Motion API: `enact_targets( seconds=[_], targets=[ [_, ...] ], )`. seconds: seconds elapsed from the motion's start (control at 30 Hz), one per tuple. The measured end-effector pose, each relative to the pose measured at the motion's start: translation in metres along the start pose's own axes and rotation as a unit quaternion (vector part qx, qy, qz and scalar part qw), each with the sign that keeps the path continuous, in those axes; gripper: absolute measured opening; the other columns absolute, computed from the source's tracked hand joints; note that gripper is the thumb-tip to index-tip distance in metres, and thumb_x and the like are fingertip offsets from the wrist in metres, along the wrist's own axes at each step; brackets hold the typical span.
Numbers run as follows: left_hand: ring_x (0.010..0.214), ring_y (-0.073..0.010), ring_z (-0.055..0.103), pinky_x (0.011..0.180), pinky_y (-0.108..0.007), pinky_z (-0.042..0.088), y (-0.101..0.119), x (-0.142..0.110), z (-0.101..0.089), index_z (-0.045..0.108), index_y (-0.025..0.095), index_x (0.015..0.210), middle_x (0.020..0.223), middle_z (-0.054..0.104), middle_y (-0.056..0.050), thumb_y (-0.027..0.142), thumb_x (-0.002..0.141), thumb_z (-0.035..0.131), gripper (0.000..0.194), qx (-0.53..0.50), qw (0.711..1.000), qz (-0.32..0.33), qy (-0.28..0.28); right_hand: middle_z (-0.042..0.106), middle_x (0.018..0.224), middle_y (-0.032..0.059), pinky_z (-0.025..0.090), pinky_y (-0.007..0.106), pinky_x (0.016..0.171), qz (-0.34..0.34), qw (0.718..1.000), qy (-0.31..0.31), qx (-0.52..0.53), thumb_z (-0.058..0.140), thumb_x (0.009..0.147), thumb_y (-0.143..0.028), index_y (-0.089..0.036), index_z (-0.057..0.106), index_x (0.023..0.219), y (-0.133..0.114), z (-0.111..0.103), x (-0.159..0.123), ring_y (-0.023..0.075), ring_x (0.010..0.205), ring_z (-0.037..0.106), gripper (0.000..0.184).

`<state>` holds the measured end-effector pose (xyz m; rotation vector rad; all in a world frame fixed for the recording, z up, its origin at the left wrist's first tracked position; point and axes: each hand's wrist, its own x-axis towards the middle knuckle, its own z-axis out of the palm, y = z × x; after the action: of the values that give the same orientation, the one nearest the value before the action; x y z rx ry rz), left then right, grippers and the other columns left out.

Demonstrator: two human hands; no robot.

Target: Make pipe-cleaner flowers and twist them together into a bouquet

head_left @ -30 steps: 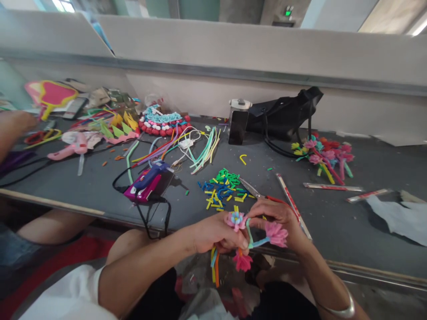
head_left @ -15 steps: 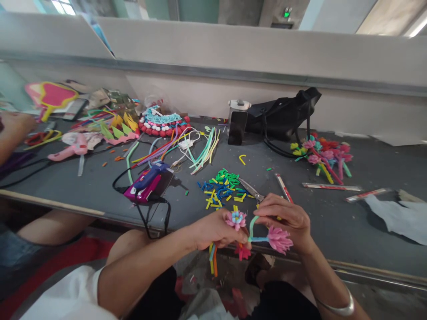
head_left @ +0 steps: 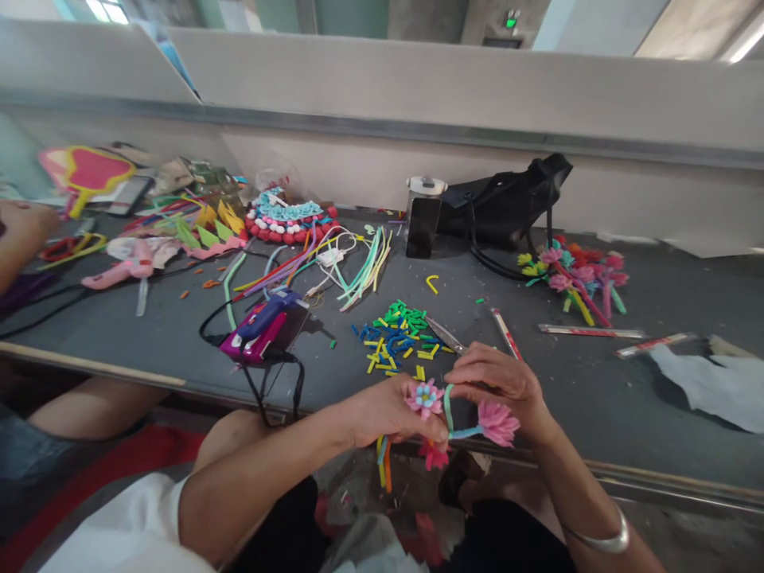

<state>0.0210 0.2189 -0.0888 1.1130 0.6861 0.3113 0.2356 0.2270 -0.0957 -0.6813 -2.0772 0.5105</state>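
Observation:
Over the table's front edge, my left hand (head_left: 391, 414) is closed round the stems of several pipe-cleaner flowers. One pink flower with a blue centre (head_left: 424, 398) sits above its fingers, and a red flower (head_left: 434, 454) hangs below. Yellow, blue and orange stem ends (head_left: 383, 463) stick out under the palm. A second pink flower (head_left: 498, 422) points right on a light blue stem. My right hand (head_left: 498, 386) pinches the upper end of a bent light green pipe cleaner (head_left: 447, 407), whose lower end meets the left fingertips. Scissors (head_left: 445, 334) lie just beyond the right hand, handles hidden.
Cut green, blue and yellow pieces (head_left: 397, 338) lie in a pile ahead. A glue gun on a purple box (head_left: 256, 334) is at left, with loose pipe cleaners (head_left: 367, 270) behind. A phone (head_left: 423, 227), black bag (head_left: 501, 207) and finished flowers (head_left: 582, 278) stand farther back. Another person's hand (head_left: 24, 231) is far left.
My right hand has shifted slightly left, bringing the top of the green pipe cleaner closer to the left hand. The pink flower at right has tilted up a little.

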Motion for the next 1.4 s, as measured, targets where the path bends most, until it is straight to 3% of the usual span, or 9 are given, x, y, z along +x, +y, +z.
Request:
enact_targets(
  seconds=[0.23, 0.37, 0.5, 0.6, 0.73, 0.87, 1.03, 1.27, 1.4],
  targets=[
    [0.04, -0.0052, 0.034, 0.038, -0.022, 0.017, -0.001, 0.002, 0.003, 0.063, 0.014, 0.057, 0.048, 0.055, 0.004, 0.023, 0.058, 0.07, 0.012, 0.029, 0.998, -0.025, 0.041, 0.071, 0.082, 0.0033, 0.051, 0.03, 0.07, -0.029, 0.999, -0.021, -0.013, 0.072, 0.083, -0.017, -0.021, 0.072, 0.096, -0.002, -0.004, 0.001, 0.0154, 0.076, 0.063, 0.014],
    [0.038, -0.004, 0.028, 0.037, -0.023, 0.015, -0.001, 0.006, 0.003, 0.058, 0.014, 0.055, 0.045, 0.047, 0.007, 0.022, 0.057, 0.07, 0.014, 0.015, 0.993, -0.008, 0.121, 0.07, 0.082, 0.0049, 0.051, 0.03, 0.069, -0.058, 0.995, -0.008, -0.085, 0.072, 0.083, -0.015, -0.019, 0.072, 0.096, -0.019, -0.012, 0.002, 0.0163, 0.076, 0.062, 0.013],
    [0.038, -0.0031, 0.024, 0.037, -0.023, 0.012, 0.004, 0.009, 0.0, 0.056, 0.014, 0.056, 0.044, 0.042, 0.008, 0.023, 0.058, 0.068, 0.015, -0.045, 0.978, 0.042, 0.2, 0.07, 0.08, 0.0046, 0.051, 0.03, 0.069, -0.095, 0.984, -0.005, -0.152, 0.073, 0.081, -0.011, -0.017, 0.071, 0.095, -0.038, -0.012, 0.002, 0.0159, 0.075, 0.06, 0.015],
    [0.036, -0.0023, 0.019, 0.038, -0.021, 0.01, 0.007, 0.01, -0.006, 0.052, 0.016, 0.06, 0.041, 0.034, 0.011, 0.026, 0.06, 0.072, 0.022, -0.121, 0.966, 0.066, 0.219, 0.07, 0.079, 0.0035, 0.051, 0.03, 0.069, -0.1, 0.983, -0.014, -0.154, 0.073, 0.081, -0.009, -0.017, 0.069, 0.095, -0.04, -0.005, 0.001, 0.0148, 0.072, 0.059, 0.017],
    [0.038, -0.0026, 0.015, 0.038, -0.019, 0.01, 0.006, 0.012, -0.015, 0.047, 0.018, 0.063, 0.043, 0.026, 0.013, 0.027, 0.065, 0.073, 0.027, -0.202, 0.956, 0.088, 0.195, 0.071, 0.08, 0.003, 0.05, 0.03, 0.07, -0.064, 0.99, -0.024, -0.122, 0.069, 0.084, -0.01, -0.018, 0.069, 0.094, -0.032, 0.004, 0.002, 0.0141, 0.072, 0.061, 0.013],
    [0.038, -0.0028, 0.011, 0.037, -0.019, 0.01, 0.004, 0.011, -0.02, 0.04, 0.019, 0.058, 0.044, 0.021, 0.013, 0.023, 0.069, 0.069, 0.032, -0.236, 0.955, 0.115, 0.138, 0.072, 0.077, 0.0014, 0.049, 0.028, 0.069, 0.013, 0.995, -0.021, -0.097, 0.066, 0.088, -0.016, -0.02, 0.071, 0.089, -0.023, 0.009, 0.003, 0.0135, 0.071, 0.063, 0.006],
    [0.037, -0.0034, 0.012, 0.038, -0.018, 0.011, 0.003, 0.007, -0.022, 0.052, 0.018, 0.066, 0.042, 0.023, 0.013, 0.023, 0.071, 0.068, 0.017, -0.209, 0.966, 0.119, 0.093, 0.072, 0.073, -0.0018, 0.05, 0.026, 0.07, 0.09, 0.992, 0.015, -0.087, 0.068, 0.087, -0.021, -0.023, 0.072, 0.083, -0.017, 0.013, 0.0, 0.0123, 0.064, 0.062, 0.006],
    [0.037, -0.0033, 0.018, 0.039, -0.02, 0.013, 0.007, 0.004, -0.022, 0.059, 0.015, 0.064, 0.04, 0.027, 0.011, 0.024, 0.07, 0.068, 0.014, -0.13, 0.972, 0.15, 0.129, 0.072, 0.072, -0.0018, 0.05, 0.024, 0.068, 0.161, 0.986, -0.03, -0.039, 0.066, 0.088, -0.027, -0.022, 0.072, 0.081, -0.014, 0.016, -0.001, 0.0133, 0.066, 0.064, 0.011],
    [0.035, -0.0028, 0.018, 0.039, -0.02, 0.013, 0.008, 0.002, -0.017, 0.06, 0.015, 0.062, 0.04, 0.034, 0.01, 0.023, 0.066, 0.066, 0.01, -0.14, 0.981, 0.11, 0.082, 0.071, 0.073, 0.0017, 0.052, 0.025, 0.065, 0.171, 0.984, 0.007, 0.043, 0.064, 0.089, -0.037, -0.02, 0.07, 0.082, -0.014, 0.014, 0.001, 0.0156, 0.068, 0.066, 0.019]
  ],
)
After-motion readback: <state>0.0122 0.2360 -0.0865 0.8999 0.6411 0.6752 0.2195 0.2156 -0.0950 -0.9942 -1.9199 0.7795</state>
